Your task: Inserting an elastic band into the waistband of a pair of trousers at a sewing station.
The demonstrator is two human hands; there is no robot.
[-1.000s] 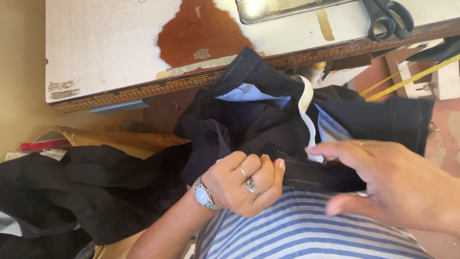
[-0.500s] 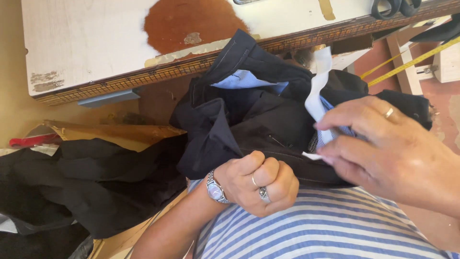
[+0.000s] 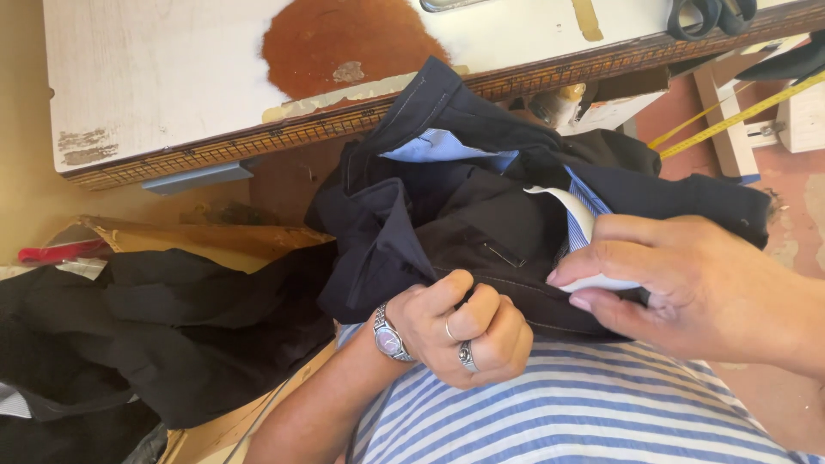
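Dark navy trousers with pale blue lining (image 3: 481,215) lie bunched in the person's lap, draped down from the near edge of the worn white tabletop (image 3: 172,77). The left hand (image 3: 468,331), closed in a fist, grips the waistband; the right hand (image 3: 687,288) pinches a white fabric strip (image 3: 584,223) between thumb and fingers. Holding the waistband taut should keep the strip flat. A heap of black cloth (image 3: 146,335) lies left.

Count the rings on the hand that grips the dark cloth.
2. Both rings sit on the left hand, which grips the dark garment: a thin band on one finger, a broader ring on the next. Curled fingers may hide more.
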